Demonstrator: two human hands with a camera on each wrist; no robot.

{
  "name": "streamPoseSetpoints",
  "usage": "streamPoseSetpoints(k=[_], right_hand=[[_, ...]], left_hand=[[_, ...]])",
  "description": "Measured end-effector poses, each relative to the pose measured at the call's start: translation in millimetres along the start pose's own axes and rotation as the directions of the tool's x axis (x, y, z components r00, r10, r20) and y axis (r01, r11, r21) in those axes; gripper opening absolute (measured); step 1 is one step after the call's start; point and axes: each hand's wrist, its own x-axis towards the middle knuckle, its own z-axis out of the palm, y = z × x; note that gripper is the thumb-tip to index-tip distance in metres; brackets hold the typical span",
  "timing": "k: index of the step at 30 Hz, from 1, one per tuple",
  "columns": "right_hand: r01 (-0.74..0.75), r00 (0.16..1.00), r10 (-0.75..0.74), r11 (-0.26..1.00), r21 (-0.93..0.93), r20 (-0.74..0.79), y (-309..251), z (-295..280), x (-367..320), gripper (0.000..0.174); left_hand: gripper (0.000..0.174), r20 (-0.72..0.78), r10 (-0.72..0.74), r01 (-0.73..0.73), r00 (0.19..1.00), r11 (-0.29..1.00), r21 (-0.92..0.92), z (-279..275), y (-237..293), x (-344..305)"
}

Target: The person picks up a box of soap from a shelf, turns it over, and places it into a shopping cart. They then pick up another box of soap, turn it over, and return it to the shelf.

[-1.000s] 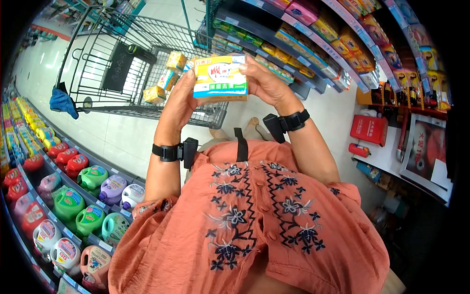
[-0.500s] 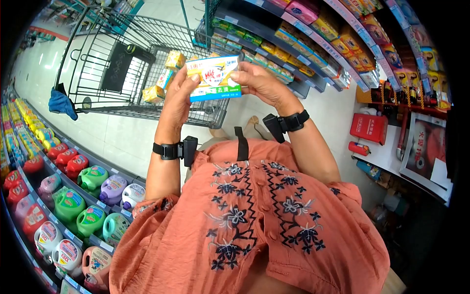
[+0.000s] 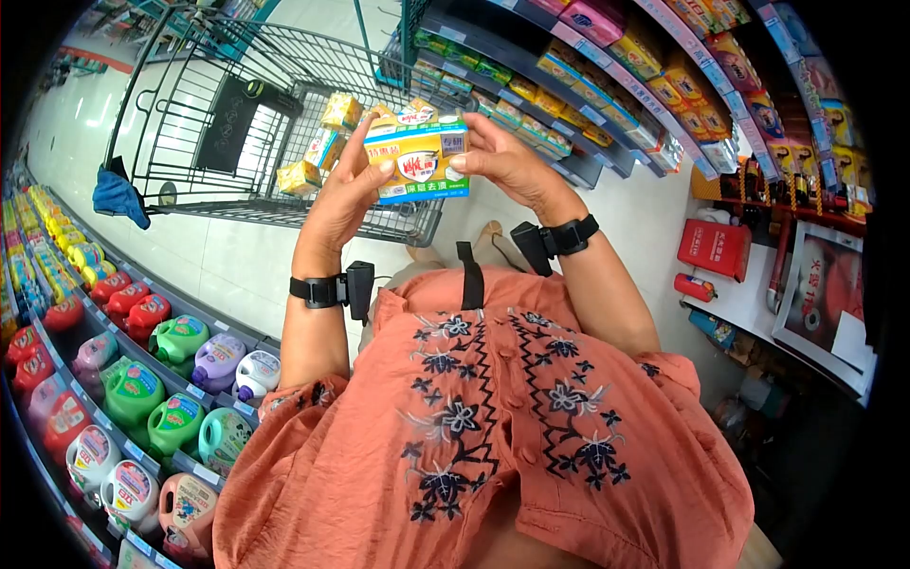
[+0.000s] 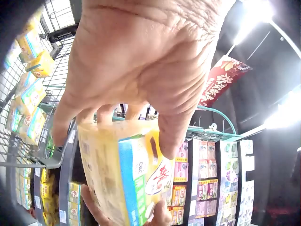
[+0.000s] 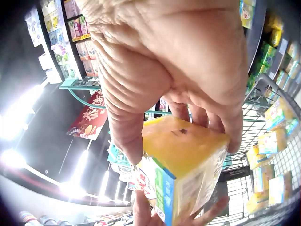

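Both hands hold a yellow, white, green and blue soap pack [image 3: 417, 171] in front of the body, over the near end of a shopping cart [image 3: 284, 204]. The left hand [image 3: 343, 194] grips its left end, thumb on the printed front face and fingers behind. At the opposite end the right hand [image 3: 521, 175] grips it the same way. Clear wrap shines on the pack's yellow end [image 5: 188, 141] in the right wrist view. Several similar soap packs [image 3: 300, 177] lie in the cart, partly hidden behind the left hand.
Shelves of boxed goods [image 3: 569, 71] rise at the far right. Detergent bottles [image 3: 137, 394] line a shelf along the left. A blue cloth [image 3: 121, 197] hangs on the cart's handle side. At right, a red box [image 3: 714, 249] stands by a framed sign [image 3: 823, 294].
The pack has been turned in the hands: its front face tilted back, then came round, and a second printed face now shows along the top. Both hands keep hold; the cart stays in place.
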Motion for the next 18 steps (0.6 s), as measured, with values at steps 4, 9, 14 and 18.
streamPoseSetpoints(k=[4,9,14,18], right_hand=[[0.021,1.0,-0.021,0.999,-0.039,0.007,0.7,-1.3,0.0,0.084],[0.003,1.0,-0.004,0.997,-0.079,-0.004,-6.1,5.3,-4.5,0.089],[0.037,0.999,-0.037,0.984,-0.174,0.003,3.0,2.9,1.8,0.095],[0.082,0.996,-0.084,0.973,-0.215,-0.001,10.1,4.3,2.7,0.096]], left_hand=[[0.093,0.018,-0.005,0.004,1.0,1.0,0.011,-1.7,2.6,-2.4],[0.094,0.012,0.035,-0.035,0.999,0.999,0.031,-6.4,-4.4,1.1],[0.092,-0.009,0.021,-0.021,1.0,0.999,-0.037,-7.5,-7.5,0.3],[0.091,-0.01,0.058,-0.058,0.998,0.995,-0.083,-11.0,-16.4,0.1]])
